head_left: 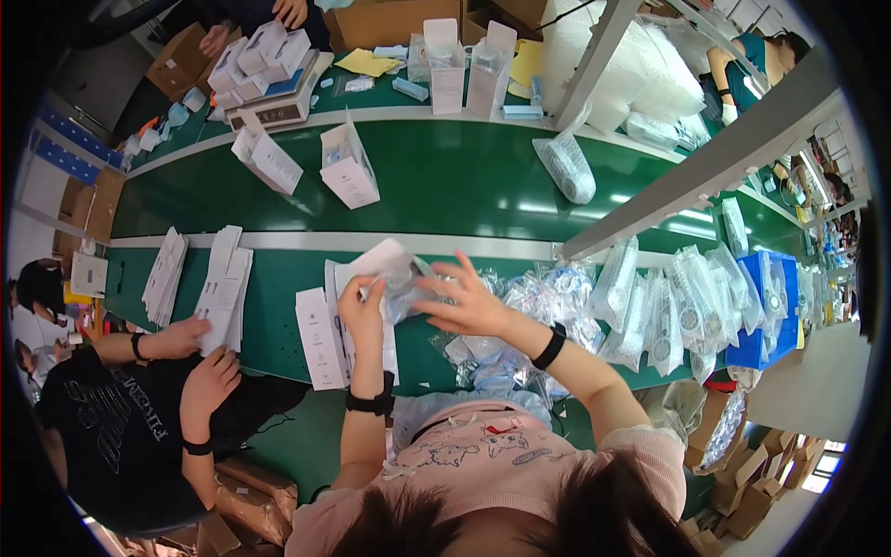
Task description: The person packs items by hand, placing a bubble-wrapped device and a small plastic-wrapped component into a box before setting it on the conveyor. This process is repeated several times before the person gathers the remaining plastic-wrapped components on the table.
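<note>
Packing, apparently: your left hand (363, 306) pinches the box (386, 254), right hand (471, 303) splays beside the bag (401, 283), which likely needs seating.

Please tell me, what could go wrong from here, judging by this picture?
The right hand has its fingers spread, so the clear plastic by the open white carton might slip if the left hand lacks a firm grip, which I cannot confirm.

The right forearm crosses the loose pile of clear packets and could brush some aside.

The printed white panel lies near the bench's front edge and might get knocked off.
</note>
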The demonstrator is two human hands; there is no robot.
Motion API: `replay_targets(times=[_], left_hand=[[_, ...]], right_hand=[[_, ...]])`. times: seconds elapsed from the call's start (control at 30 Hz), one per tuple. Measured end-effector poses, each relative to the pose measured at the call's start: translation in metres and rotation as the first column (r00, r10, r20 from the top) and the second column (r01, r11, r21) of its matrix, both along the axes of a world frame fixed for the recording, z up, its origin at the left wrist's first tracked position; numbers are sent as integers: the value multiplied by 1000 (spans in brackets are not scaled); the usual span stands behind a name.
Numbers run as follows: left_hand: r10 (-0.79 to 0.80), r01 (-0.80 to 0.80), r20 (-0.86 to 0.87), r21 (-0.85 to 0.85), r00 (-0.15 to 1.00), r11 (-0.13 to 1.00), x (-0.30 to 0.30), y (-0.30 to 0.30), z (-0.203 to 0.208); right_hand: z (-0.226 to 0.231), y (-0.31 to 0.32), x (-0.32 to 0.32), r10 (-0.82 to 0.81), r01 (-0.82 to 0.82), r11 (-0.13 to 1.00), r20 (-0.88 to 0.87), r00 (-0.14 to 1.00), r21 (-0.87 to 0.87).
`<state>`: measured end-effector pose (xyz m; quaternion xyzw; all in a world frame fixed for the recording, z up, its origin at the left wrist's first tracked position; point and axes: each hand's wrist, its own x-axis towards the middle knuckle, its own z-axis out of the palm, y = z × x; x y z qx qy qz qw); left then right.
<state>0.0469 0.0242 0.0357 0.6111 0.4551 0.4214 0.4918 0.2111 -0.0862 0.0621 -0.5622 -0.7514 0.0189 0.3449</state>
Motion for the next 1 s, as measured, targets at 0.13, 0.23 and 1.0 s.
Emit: replay_targets(times=[0.13, 0.23, 1.0], left_hand=[[-64, 83, 170, -103, 983, 991, 13, -9, 4], [0, 68, 410, -153, 912, 986, 19, -13, 28], [-356, 383, -573, -79, 738, 920, -10, -18, -59]], right_hand=[[-31, 11, 15, 32, -74, 993, -394, 918, -91], [-36, 29, 36, -14, -124, 969, -547, 837, -214], [-103, 98, 284, -790, 705, 188, 321, 522, -684]])
